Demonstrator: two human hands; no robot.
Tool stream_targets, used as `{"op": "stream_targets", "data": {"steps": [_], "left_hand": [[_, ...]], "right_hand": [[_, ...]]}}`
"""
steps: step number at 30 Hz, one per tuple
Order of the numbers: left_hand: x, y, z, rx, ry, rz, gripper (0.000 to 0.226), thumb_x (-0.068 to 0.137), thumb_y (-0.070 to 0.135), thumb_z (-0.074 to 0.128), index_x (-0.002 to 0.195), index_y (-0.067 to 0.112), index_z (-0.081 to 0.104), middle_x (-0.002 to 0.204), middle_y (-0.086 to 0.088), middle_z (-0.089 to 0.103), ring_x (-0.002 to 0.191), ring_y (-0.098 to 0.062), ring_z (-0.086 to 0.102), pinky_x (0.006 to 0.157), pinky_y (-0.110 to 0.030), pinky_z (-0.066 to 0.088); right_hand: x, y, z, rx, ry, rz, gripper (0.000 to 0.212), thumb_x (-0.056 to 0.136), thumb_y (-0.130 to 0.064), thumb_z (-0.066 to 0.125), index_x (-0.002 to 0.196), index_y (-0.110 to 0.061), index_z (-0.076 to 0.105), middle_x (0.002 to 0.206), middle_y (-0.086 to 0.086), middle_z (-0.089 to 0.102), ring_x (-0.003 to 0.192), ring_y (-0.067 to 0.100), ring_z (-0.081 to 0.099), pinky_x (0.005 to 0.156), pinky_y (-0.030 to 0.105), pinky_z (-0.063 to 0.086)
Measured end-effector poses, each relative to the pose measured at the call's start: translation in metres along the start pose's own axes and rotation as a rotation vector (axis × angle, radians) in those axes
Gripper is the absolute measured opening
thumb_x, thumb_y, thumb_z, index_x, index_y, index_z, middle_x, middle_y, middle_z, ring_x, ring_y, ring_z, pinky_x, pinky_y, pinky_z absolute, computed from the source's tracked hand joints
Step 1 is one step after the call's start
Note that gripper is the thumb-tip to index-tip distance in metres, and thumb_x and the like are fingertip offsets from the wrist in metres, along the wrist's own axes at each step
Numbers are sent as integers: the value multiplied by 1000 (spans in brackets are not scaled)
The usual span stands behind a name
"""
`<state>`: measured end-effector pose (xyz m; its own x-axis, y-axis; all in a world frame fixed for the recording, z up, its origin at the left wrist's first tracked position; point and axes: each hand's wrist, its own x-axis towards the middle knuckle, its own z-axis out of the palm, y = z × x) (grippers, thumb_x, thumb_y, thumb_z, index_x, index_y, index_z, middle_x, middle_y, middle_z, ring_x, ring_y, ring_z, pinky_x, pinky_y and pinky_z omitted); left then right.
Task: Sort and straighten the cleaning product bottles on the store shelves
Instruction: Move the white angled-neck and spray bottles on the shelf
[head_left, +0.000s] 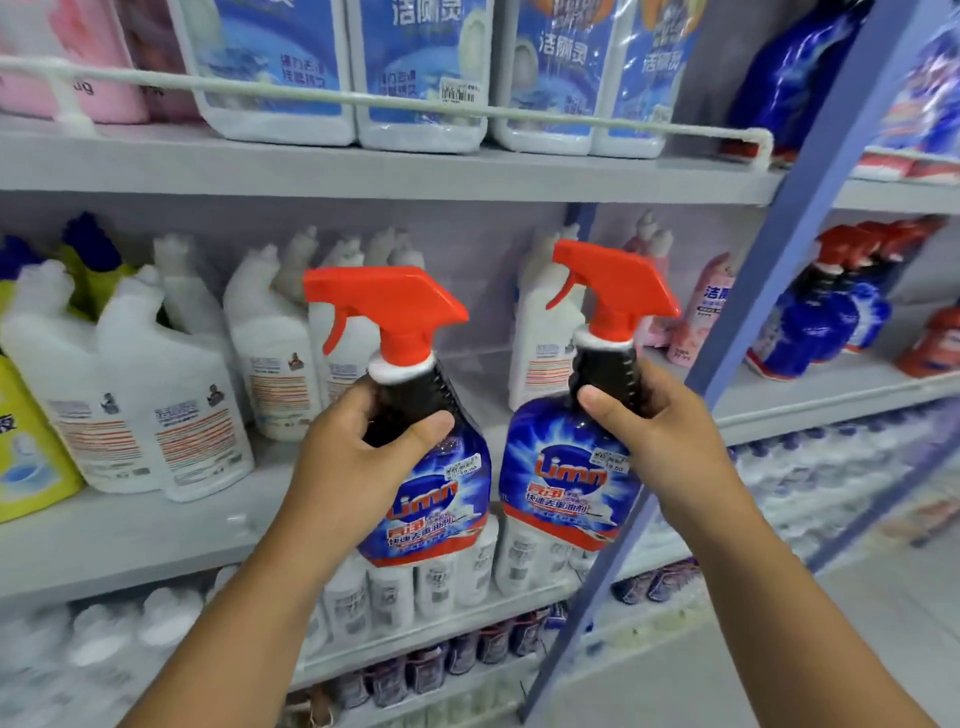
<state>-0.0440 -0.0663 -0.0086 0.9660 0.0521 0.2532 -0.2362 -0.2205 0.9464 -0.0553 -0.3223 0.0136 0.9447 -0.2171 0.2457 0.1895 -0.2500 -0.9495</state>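
Observation:
I hold two matching spray bottles in front of the middle shelf. Each has a red trigger head, a dark neck and a blue label. My left hand grips the neck of the left spray bottle. My right hand grips the neck of the right spray bottle. Both bottles are upright, side by side, with triggers pointing left, lifted off the shelf. Behind them the middle shelf shows a gap between white angled-neck bottles on the left and more white bottles on the right.
The upper shelf carries large blue-labelled jugs behind a white rail. A blue upright post separates the bay to the right, where more blue spray bottles stand. Small white bottles fill the lower shelf. Yellow bottles stand far left.

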Motion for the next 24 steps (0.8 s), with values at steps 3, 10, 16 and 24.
{"op": "stream_targets", "data": {"steps": [3, 10, 16, 24], "left_hand": [[-8, 20, 15, 11, -59, 51, 18, 84, 32, 79, 91, 39, 65, 86, 34, 71, 79, 11, 67, 63, -7, 46], [-23, 49, 69, -61, -175, 72, 20, 83, 31, 81, 94, 41, 68, 89, 27, 75, 80, 6, 71, 73, -24, 53], [-36, 69, 150, -83, -249, 101, 21, 84, 25, 81, 92, 39, 68, 84, 28, 74, 76, 9, 69, 63, -5, 47], [-49, 101, 293, -75, -193, 99, 25, 83, 27, 81, 92, 47, 70, 93, 20, 77, 84, -1, 73, 78, -29, 56]], "right_hand": [[-16, -3, -23, 16, 55, 14, 20, 89, -27, 77, 108, -31, 71, 99, -1, 79, 92, 21, 76, 89, 50, 59], [-38, -4, -86, 25, 188, 32, 17, 89, -22, 77, 99, -35, 72, 96, -2, 79, 90, 20, 76, 90, 51, 59], [-38, 7, -162, 37, 226, 28, 18, 89, -18, 75, 99, -33, 71, 92, -3, 79, 87, 19, 76, 86, 46, 61], [1, 51, -304, 14, 155, -11, 30, 90, -18, 75, 116, -31, 68, 102, -6, 78, 97, 14, 74, 94, 45, 58]]}}
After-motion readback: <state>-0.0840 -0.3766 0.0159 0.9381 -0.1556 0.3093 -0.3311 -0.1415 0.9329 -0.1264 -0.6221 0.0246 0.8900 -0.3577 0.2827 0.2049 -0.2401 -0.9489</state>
